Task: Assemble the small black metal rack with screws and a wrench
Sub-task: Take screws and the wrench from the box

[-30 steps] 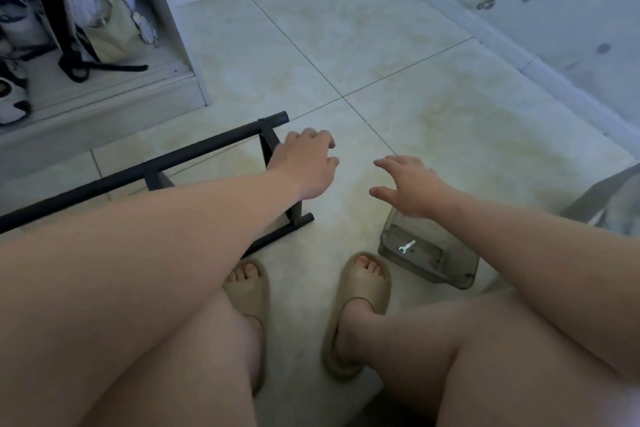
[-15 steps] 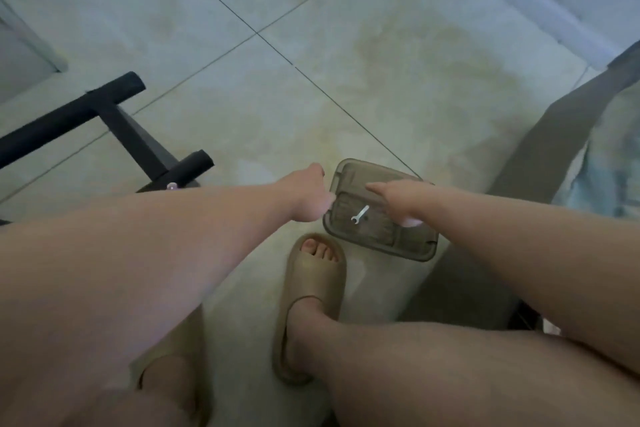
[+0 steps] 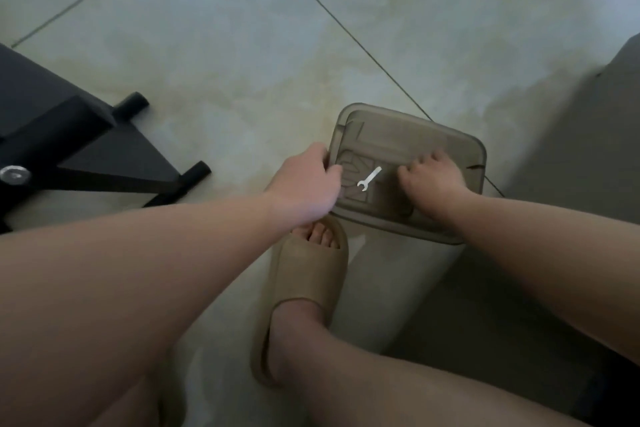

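Logged left hand [image 3: 304,184] gripping left rim of smoky plastic container [image 3: 408,130], right hand [image 3: 433,180] set inside with fingers curled down, grasp indeterminate; noted 1 silver wrench [image 3: 369,178] flat on container floor between the 2 hands, black metal rack [image 3: 114,163] well apart at left.

From head height we look steeply down, seemingly close, past the left hand [image 3: 304,184] and right hand [image 3: 433,180] onto the floor [image 3: 207,45].
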The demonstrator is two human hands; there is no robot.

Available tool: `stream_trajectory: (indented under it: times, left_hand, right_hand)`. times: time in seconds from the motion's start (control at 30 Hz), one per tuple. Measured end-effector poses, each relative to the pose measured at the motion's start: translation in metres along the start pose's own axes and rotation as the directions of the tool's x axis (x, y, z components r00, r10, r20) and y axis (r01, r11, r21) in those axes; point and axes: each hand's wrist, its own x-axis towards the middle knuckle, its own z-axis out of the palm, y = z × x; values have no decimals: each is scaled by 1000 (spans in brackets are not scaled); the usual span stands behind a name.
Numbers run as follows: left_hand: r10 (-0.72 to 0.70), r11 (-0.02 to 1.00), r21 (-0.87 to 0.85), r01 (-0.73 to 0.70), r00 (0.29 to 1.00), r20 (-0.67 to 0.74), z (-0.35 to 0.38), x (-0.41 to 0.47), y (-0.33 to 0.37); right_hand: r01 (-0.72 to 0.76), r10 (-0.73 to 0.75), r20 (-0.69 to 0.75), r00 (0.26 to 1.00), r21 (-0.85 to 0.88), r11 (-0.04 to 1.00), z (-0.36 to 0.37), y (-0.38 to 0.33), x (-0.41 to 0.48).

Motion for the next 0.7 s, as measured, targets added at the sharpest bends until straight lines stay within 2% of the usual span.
stream_trajectory:
  times: [0.17,0.47,0.6,0.7]
  left_hand:
    - [40,995,-87,-43,999,-31,1,-2,-8]
    - [38,995,-92,-40,999,-29,-3,-1,-8]
    - [-3,997,-82,5,1000,18,-5,-2,-4]
    - [-71,995,-59,76,994,78,-16,-10,6]
  right_hand:
    - [-34,34,-22,999,-23,999,3,-9,12]
    - [11,-9,-29,1000,81,997,10,-8,18]
    - [5,8,-59,998,207,978,5,-3,13]
    - [14,33,-115,993,393,920,-13,6,1]
